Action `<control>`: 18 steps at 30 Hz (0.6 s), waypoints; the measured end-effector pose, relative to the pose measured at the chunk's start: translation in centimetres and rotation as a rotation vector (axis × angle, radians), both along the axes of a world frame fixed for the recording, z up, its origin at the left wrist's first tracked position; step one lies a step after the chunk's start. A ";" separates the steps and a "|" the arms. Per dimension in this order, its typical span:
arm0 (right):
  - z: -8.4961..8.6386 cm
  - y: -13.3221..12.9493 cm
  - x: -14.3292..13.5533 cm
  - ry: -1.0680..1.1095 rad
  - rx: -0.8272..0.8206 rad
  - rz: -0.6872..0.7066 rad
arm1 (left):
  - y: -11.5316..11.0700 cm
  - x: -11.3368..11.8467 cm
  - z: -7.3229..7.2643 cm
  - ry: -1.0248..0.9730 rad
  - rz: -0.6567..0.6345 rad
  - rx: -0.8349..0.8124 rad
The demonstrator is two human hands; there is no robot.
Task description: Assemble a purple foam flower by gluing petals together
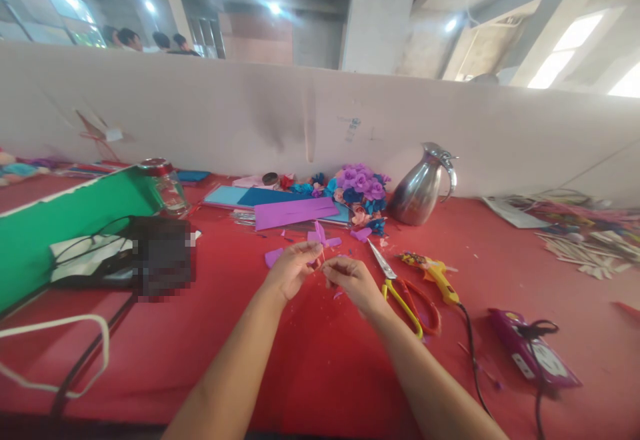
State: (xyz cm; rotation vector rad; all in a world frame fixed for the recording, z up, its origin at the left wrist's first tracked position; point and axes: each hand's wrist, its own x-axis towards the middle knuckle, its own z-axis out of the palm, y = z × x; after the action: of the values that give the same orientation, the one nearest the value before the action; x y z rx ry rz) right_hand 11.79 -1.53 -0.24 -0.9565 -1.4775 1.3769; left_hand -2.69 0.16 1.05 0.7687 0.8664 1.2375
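Observation:
My left hand [296, 270] and my right hand [351, 281] meet over the middle of the red table. Both are closed in a pinch around a thin pale stem [323, 253], the left higher up and the right lower. A purple paper petal [319, 231] stands at the stem's upper end. Loose purple paper pieces [273, 257] lie just beyond my fingers. To the right of my right hand rest scissors [406, 297] with one yellow and one red handle. A yellow glue gun [440, 279] lies beside them, its cord running toward me.
Behind my hands are a purple paper sheet [296, 213], blue sheets [265, 197] and paper flowers [363, 187]. A metal jug [419, 190] stands by the partition. A glass jar [170, 190] is left; a purple power strip [537, 350] and thin sticks [583, 253] are right.

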 end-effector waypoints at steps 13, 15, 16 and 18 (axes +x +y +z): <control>0.0 0.0 0.0 -0.009 0.016 0.013 | 0.1 -0.2 -0.3 -0.007 0.025 0.006; 0.2 -0.1 -0.1 0.009 -0.010 0.019 | 0.1 -0.2 -0.3 -0.011 0.001 0.019; 0.3 -0.2 -0.1 0.017 -0.021 0.023 | 0.2 -0.2 -0.4 -0.015 -0.005 0.023; 0.4 -0.2 -0.1 0.031 -0.039 0.034 | 0.2 -0.3 -0.5 -0.025 -0.005 0.023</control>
State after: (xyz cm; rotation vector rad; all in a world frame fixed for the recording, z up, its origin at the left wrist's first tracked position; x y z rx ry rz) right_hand 11.69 -1.75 0.15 -0.9342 -1.4551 1.4438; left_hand -2.95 0.33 0.59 0.7714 0.8313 1.2523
